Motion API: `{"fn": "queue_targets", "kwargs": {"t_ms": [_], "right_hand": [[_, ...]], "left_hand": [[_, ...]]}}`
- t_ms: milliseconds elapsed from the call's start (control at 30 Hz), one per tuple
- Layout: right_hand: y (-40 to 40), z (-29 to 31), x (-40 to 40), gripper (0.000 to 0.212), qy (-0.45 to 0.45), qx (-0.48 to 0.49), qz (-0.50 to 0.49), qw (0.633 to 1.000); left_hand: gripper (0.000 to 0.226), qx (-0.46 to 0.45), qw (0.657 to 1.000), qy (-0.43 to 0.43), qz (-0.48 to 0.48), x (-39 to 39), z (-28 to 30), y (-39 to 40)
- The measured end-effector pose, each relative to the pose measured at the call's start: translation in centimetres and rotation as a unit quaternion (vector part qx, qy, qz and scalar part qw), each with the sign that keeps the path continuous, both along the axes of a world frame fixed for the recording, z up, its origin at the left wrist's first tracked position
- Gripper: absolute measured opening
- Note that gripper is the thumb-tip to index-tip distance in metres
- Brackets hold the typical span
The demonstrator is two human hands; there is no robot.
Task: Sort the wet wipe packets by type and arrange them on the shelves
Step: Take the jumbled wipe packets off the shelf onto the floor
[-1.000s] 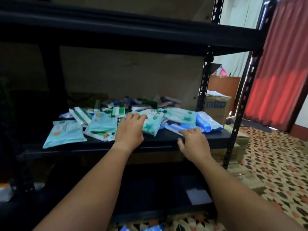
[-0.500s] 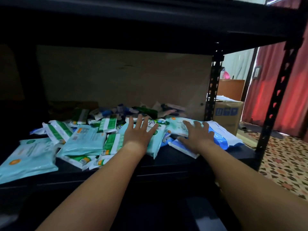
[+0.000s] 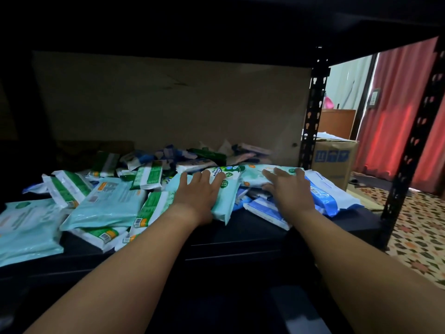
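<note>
Soft, slick, squishy wet wipe packets (image 3: 218, 189), both hands flat on top gripping nothing, best pinched by the sealed edges.

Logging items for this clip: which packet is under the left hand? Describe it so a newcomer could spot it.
On the black shelf, look at the middle of the packet pile. The left hand rests flat on a pale teal packet that overhangs toward the front edge. Unlike the blue packet to its right, it carries round green badges.

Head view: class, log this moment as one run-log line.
left hand: flat on teal packet | right hand: flat on pale packet | shelf: packets unsorted
</note>
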State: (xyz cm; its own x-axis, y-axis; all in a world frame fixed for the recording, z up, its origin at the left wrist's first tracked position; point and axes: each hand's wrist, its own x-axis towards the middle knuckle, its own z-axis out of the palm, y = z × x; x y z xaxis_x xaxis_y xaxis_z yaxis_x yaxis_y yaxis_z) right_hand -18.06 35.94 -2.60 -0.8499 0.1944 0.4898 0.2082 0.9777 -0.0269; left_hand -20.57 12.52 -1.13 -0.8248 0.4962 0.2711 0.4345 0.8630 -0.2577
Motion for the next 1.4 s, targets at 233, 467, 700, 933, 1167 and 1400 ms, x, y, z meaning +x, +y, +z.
{"fn": "queue_targets", "kwargs": {"t_ms": [233,467,700,933,1167,1400], "right_hand": [[0.2,2.2,1.9,0.06,0.015,0.073,-0.06,0.995],[0.4,3.6,5.6,0.068,-0.004,0.078,-0.101,0.992],[0.5,3.7,8.1,0.068,-0.004,0.059,-0.1,0.993],[-0.1,4.4,9.7,0.062,0.014,0.043,-0.091,0.995],[-2.0,3.8,13.9,0.051,0.056,0.03,-0.07,0.995],[-5.8,-1.7,19.7,0.05,0.107,0.029,-0.014,0.994]], "left_hand": [[0.103,0.151,0.979,-0.126,-0.046,0.4,2.5,-0.6],[0.104,0.332,0.929,-0.137,-0.091,2.0,4.0,-0.3],[0.107,0.461,0.871,-0.1,-0.135,3.9,3.6,-0.6],[0.116,0.337,0.927,0.069,-0.15,5.9,6.0,-0.6],[0.12,0.209,0.957,0.192,-0.066,9.5,5.3,-3.1],[0.118,0.189,0.956,0.224,0.017,16.8,-0.5,-6.1]]}}
